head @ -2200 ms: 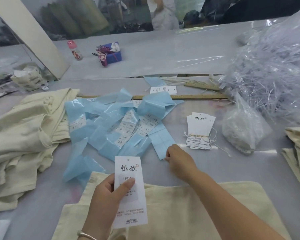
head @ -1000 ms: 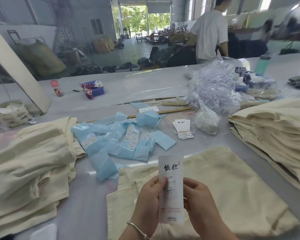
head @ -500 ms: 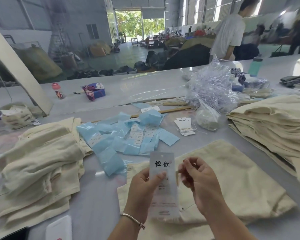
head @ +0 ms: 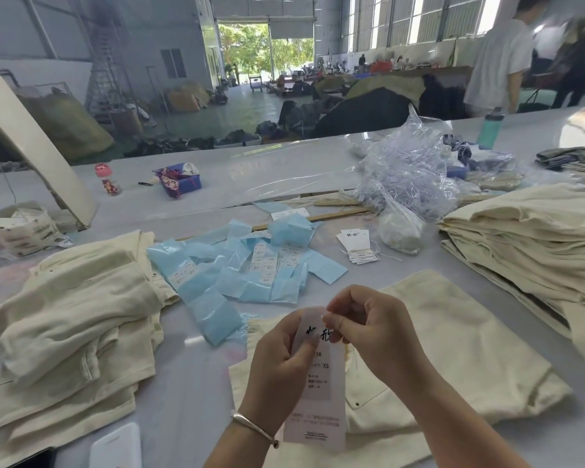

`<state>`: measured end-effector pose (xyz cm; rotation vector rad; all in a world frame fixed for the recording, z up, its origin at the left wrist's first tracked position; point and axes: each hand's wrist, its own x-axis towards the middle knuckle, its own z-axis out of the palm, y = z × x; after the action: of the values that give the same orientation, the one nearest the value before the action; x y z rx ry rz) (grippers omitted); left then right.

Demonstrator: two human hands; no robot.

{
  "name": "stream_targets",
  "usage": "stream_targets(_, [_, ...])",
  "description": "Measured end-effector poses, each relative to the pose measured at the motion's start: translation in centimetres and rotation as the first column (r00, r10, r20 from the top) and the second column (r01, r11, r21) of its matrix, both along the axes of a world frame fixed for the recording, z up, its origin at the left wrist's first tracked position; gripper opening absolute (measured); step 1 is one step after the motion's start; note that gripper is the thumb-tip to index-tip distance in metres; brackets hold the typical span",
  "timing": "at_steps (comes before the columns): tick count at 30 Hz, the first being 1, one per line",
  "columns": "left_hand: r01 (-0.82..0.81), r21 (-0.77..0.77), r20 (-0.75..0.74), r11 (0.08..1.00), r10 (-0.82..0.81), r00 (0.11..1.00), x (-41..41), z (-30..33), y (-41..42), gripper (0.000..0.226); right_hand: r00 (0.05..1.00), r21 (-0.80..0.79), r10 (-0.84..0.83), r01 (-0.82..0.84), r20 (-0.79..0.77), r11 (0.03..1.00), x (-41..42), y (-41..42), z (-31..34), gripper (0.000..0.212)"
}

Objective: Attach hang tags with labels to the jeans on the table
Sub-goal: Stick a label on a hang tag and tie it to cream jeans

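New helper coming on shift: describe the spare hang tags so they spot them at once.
Start at the crumpled clear plastic heap far right. In front sits a white lumpy bag; left of it lies the stack of hang tags. Unlike the blue label sheets, they're white cards with strings.

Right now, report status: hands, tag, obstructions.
Left hand grips hang tag. Right hand pinches its top edge. Tag above jeans, not yet attached. Nothing blocking.

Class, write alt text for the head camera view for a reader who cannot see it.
Two hands hold a white hang tag over cream jeans on a grey table: the left hand grips its side, the right hand pinches at its top. Behind lie blue label strips, a tag bundle and more jeans stacked at both sides.
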<state>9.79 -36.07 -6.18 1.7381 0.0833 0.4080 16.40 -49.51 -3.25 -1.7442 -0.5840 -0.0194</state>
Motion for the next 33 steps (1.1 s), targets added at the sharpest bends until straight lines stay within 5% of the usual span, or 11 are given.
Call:
stream_targets(9, [0.006,0.012,0.017,1.0,-0.006,1.0,0.0,0.3,-0.5,0.028,0.993,-0.075,-0.091,0.096,0.069,0.993,-0.1,0.1,0.0,0.034])
stream_targets(19, [0.044,-0.255,-0.026,0.966,-0.053,0.998,1.1,0.6,-0.4,0.02,0.98,0.183,0.057,-0.021,-0.191,0.983,0.0,-0.9,-0.8,0.033])
stream_targets(22, [0.02,-0.185,-0.008,0.983,-0.022,1.0,1.8,-0.1,-1.0,0.004,0.966,0.204,0.074,-0.023,-0.246,0.979,0.3,-1.7,-1.3,0.033])
stream_targets(25, [-0.061,0.067,0.002,0.996,0.061,0.998,3.0,-1.0,-1.9,0.019,0.961,0.144,0.011,0.03,-0.278,0.989,0.7,-2.6,-1.7,0.03])
stream_targets(29, [-0.046,0.227,-0.028,0.973,0.054,0.998,4.6,-1.3,-2.9,0.023,0.969,-0.21,-0.236,0.246,0.071,0.946,1.6,-3.8,-1.9,0.03])
stream_targets(33, [-0.031,0.364,0.043,0.931,0.016,0.999,6.1,-0.3,-3.3,0.013,0.997,-0.184,-0.077,0.073,-0.011,0.98,2.8,-3.9,-1.2,0.032])
